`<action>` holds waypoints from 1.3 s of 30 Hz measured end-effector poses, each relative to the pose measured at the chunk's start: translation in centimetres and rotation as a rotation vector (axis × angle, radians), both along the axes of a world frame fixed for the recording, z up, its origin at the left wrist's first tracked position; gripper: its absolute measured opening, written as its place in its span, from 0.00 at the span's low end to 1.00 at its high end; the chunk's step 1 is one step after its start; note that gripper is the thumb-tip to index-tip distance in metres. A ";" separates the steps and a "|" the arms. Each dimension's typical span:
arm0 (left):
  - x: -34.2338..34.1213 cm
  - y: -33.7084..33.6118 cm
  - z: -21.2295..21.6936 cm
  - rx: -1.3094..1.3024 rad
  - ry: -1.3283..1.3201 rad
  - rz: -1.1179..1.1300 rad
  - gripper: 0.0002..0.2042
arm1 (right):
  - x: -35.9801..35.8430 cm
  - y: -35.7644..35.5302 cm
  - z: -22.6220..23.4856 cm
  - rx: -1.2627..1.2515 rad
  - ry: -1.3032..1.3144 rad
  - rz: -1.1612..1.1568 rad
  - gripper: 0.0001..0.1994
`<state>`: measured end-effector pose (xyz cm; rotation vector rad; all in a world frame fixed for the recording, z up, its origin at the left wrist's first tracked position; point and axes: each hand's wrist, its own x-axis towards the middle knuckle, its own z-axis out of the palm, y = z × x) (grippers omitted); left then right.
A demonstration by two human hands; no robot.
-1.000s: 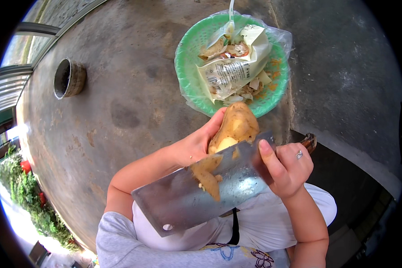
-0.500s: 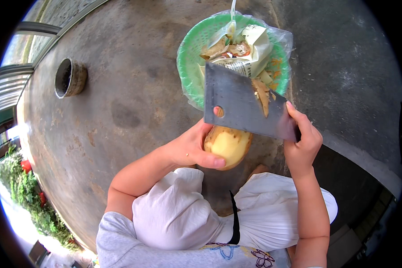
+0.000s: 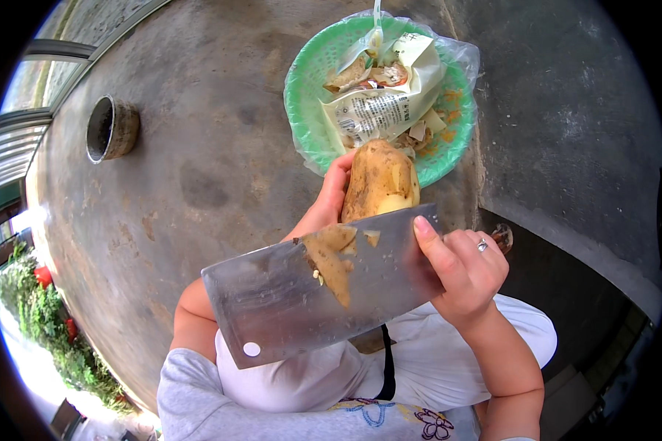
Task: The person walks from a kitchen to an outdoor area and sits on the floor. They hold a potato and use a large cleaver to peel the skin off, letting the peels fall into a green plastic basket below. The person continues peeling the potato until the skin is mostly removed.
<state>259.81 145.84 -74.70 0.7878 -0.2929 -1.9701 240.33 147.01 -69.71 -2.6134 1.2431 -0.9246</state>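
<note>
My left hand (image 3: pixel 329 200) is closed round a large, partly peeled potato (image 3: pixel 379 180), its far end still in brown skin and a pale peeled patch at the near right. In my right hand (image 3: pixel 467 268) is a broad cleaver (image 3: pixel 287 275), the thumb pressed on its flat side. The blade slants across my lap, its far edge against or just in front of the potato's near end; contact is hard to tell. Strips of potato peel (image 3: pixel 331 261) cling to the blade. Part of my left hand and wrist is hidden behind the blade.
Beyond the potato, a green plastic basket (image 3: pixel 301 95) lined with clear film holds peelings and a crumpled printed wrapper (image 3: pixel 379 110). A worn round pot (image 3: pixel 114 128) stands on the concrete floor (image 3: pixel 198 95) at the left. Leafy plants (image 3: pixel 48 316) line the lower left.
The cleaver has swung from beyond the potato to its near side, over my lap. My left hand has tilted the potato up and away, turning its unpeeled skin into view.
</note>
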 end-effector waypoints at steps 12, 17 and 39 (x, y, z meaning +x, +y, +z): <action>0.4 0.9 -0.2 -0.079 -0.141 -0.077 0.43 | -0.7 -0.1 0.3 0.022 0.047 0.037 0.26; 1.2 1.3 -1.1 -0.332 -0.150 -0.123 0.37 | -1.3 -0.6 -1.0 -0.075 0.022 0.014 0.22; 2.9 0.8 -1.0 0.133 -0.012 -0.144 0.36 | -2.6 -2.1 -2.3 0.021 0.034 -0.095 0.25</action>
